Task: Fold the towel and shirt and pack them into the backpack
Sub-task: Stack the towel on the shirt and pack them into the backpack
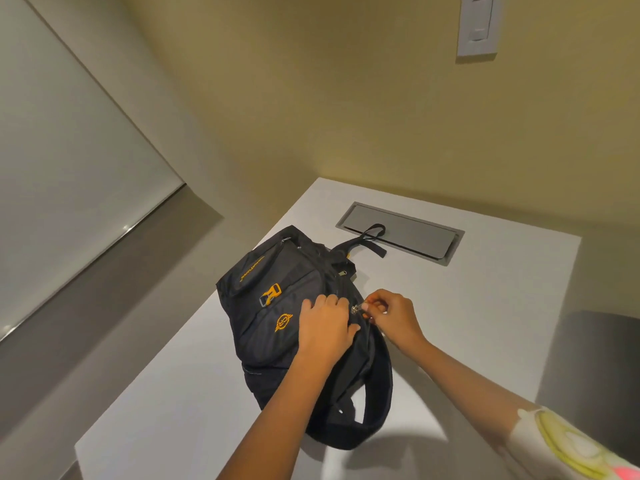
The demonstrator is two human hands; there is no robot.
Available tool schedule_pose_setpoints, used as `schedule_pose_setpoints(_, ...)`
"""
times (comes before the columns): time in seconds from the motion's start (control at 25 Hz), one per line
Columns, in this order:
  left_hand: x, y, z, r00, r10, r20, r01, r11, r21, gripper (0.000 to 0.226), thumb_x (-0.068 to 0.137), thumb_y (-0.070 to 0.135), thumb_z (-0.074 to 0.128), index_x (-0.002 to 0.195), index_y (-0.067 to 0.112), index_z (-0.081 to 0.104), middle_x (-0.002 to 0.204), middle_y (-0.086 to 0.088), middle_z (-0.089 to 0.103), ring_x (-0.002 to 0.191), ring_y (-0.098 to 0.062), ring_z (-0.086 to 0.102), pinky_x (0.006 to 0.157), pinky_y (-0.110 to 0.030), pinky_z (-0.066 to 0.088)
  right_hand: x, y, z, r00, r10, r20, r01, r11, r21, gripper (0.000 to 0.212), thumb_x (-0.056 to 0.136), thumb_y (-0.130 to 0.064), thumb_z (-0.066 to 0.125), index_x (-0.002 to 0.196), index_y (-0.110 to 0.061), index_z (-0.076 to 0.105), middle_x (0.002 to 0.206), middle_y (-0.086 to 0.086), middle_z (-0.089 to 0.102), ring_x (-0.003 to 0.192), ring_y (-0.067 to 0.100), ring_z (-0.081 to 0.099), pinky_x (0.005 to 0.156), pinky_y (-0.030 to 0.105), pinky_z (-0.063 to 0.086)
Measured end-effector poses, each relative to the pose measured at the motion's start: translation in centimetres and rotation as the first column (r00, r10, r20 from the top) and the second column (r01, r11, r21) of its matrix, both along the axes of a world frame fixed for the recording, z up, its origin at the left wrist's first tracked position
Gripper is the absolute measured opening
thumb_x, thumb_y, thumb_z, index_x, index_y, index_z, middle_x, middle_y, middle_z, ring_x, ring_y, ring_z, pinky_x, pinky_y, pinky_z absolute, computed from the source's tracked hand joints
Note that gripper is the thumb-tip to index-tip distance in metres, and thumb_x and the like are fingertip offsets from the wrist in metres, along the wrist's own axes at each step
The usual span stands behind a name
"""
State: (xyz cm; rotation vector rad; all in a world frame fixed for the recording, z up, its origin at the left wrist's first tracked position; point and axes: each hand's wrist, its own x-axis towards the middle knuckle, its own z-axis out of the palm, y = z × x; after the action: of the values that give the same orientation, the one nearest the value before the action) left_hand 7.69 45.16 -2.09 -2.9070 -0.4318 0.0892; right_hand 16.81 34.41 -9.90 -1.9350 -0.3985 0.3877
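Note:
A black backpack with orange logo and buckle lies on its back on the white table. My left hand presses flat on the bag's front beside the zipper line. My right hand pinches the metal zipper pull on the bag's right side. No towel or shirt shows anywhere in view. The bag's shoulder strap loops out toward me.
A grey recessed cable hatch sits in the table behind the bag, with the bag's top handle lying over it. A wall switch plate hangs top right. A dark chair back stands at the right.

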Motion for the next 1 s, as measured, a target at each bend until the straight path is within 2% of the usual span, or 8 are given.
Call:
schedule_pose_setpoints(0.12, 2.7, -0.5, 0.3, 0.992, 0.042, -0.115, -0.037, 0.998, 0.047, 0.031, 0.091, 0.041, 0.057, 0.109, 0.016, 0.060, 0.111, -0.005, 0.065, 0.108, -0.025, 0.056, 0.094, -0.041, 0.036, 0.2, 0.3, -0.2, 0.999, 0.037, -0.024, -0.037, 0.999, -0.010, 0.012, 0.090, -0.022, 0.068, 0.097, -0.014, 0.071, 0.088, -0.004, 0.067, 0.077, 0.007, 0.061, 0.076, 0.012, 0.046)
schedule_pose_setpoints(0.2, 3.4, -0.6, 0.5, 0.983, 0.075, -0.170, -0.065, 0.996, 0.062, 0.021, 0.091, 0.034, 0.056, 0.100, 0.016, 0.063, 0.104, -0.005, 0.067, 0.102, -0.025, 0.059, 0.089, -0.039, 0.036, 0.6, 0.3, -0.3, 0.997, 0.070, -0.028, -0.070, 0.997, -0.019, 0.013, 0.090, -0.023, 0.068, 0.097, -0.013, 0.071, 0.089, -0.001, 0.069, 0.080, 0.010, 0.063, 0.081, 0.019, 0.049)
schedule_pose_setpoints(0.28, 3.6, -0.7, 0.7, 0.977, 0.083, -0.197, -0.072, 0.995, 0.063, 0.017, 0.090, 0.030, 0.054, 0.093, 0.016, 0.063, 0.097, -0.005, 0.068, 0.095, -0.025, 0.061, 0.083, -0.037, 0.036, 1.2, 0.2, -0.4, 0.997, 0.062, -0.045, -0.062, 0.998, 0.010, 0.011, 0.090, -0.021, 0.068, 0.097, -0.013, 0.071, 0.083, -0.003, 0.069, 0.074, 0.007, 0.063, 0.079, 0.018, 0.049)
schedule_pose_setpoints(0.36, 3.3, -0.5, 0.8, 0.977, 0.104, -0.184, -0.099, 0.994, 0.033, 0.018, 0.089, 0.033, 0.054, 0.090, 0.017, 0.062, 0.092, -0.004, 0.067, 0.090, -0.024, 0.062, 0.081, -0.035, 0.038, 1.6, 0.5, -0.4, 0.997, 0.047, -0.067, -0.044, 0.998, 0.038, 0.011, 0.090, -0.020, 0.067, 0.096, -0.012, 0.071, 0.079, -0.003, 0.069, 0.072, 0.006, 0.066, 0.080, 0.020, 0.053)
schedule_pose_setpoints(0.52, 2.7, 0.4, 1.5, 0.976, 0.161, -0.144, -0.168, 0.985, -0.034, 0.025, 0.089, 0.040, 0.054, 0.092, 0.017, 0.062, 0.091, -0.001, 0.066, 0.086, -0.022, 0.063, 0.077, -0.030, 0.038, 2.7, 2.3, -0.6, 0.995, 0.018, -0.096, -0.011, 0.997, 0.074, 0.012, 0.090, -0.018, 0.067, 0.098, -0.010, 0.071, 0.087, 0.006, 0.073, 0.078, 0.015, 0.070, 0.084, 0.031, 0.057)
schedule_pose_setpoints(0.72, 2.6, 1.2, 2.4, 0.959, 0.217, -0.182, -0.243, 0.960, -0.140, 0.030, 0.091, 0.046, 0.053, 0.097, 0.018, 0.062, 0.099, -0.001, 0.067, 0.093, -0.025, 0.064, 0.079, -0.033, 0.046, 5.3, 4.5, -1.1, 0.995, -0.046, -0.091, 0.049, 0.998, 0.032, 0.012, 0.091, -0.016, 0.065, 0.099, -0.009, 0.071, 0.093, 0.008, 0.072, 0.081, 0.018, 0.066, 0.079, 0.026, 0.053)
schedule_pose_setpoints(0.92, 2.8, 2.2, 2.5, 0.952, 0.236, -0.193, -0.275, 0.938, -0.210, 0.029, 0.090, 0.048, 0.055, 0.096, 0.021, 0.064, 0.096, 0.002, 0.067, 0.090, -0.021, 0.065, 0.081, -0.035, 0.051, 8.2, 6.7, -1.8, 0.991, -0.076, -0.110, 0.076, 0.997, -0.008, 0.013, 0.092, -0.014, 0.064, 0.102, -0.008, 0.070, 0.097, 0.012, 0.072, 0.082, 0.026, 0.069, 0.084, 0.041, 0.058)
schedule_pose_setpoints(1.0, 2.9, 2.6, 2.3, 0.951, 0.243, -0.191, -0.285, 0.929, -0.238, 0.028, 0.090, 0.049, 0.056, 0.095, 0.023, 0.064, 0.095, 0.004, 0.068, 0.087, -0.019, 0.065, 0.078, -0.033, 0.052, 9.2, 7.6, -2.2, 0.991, -0.084, -0.101, 0.080, 0.996, -0.044, 0.014, 0.093, -0.016, 0.063, 0.103, -0.008, 0.069, 0.099, 0.012, 0.071, 0.086, 0.026, 0.068, 0.088, 0.040, 0.057)
